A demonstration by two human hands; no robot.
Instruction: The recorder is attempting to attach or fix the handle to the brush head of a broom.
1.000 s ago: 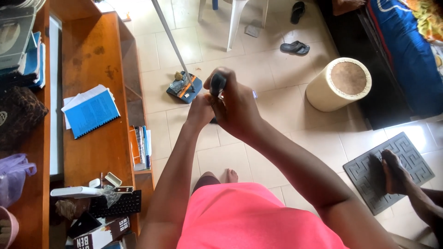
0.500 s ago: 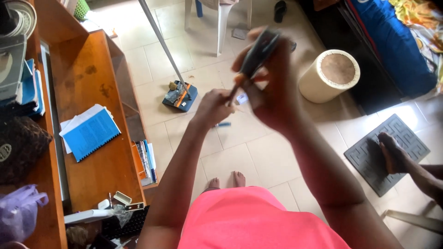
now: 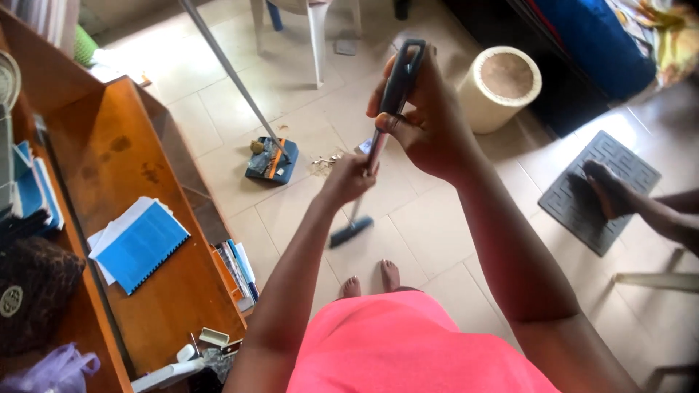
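1. The right hand is closed around the upper end of a broom, gripping the dark grey handle grip just below its looped top.
2. The left hand is wrapped around the thin shaft of the same broom, lower down, below the right hand.
3. The broom runs steeply downward from both hands. Its blue brush head sits on the tiled floor, just ahead of the person's bare feet.
4. A dustpan, dark blue with an orange stripe, lies on the floor ahead and to the left of the brush head, apart from it. A long grey pole rises from it at a slant.
5. A small scatter of debris lies on the tiles just right of the dustpan; what it consists of is too small to tell.
6. A wooden desk stands on the left, with a blue-covered booklet lying on it.
7. A pale cylindrical stool stands on the floor to the upper right.
8. Another person's foot rests on a grey patterned mat at the right.
9. The white legs of a chair show at the top.
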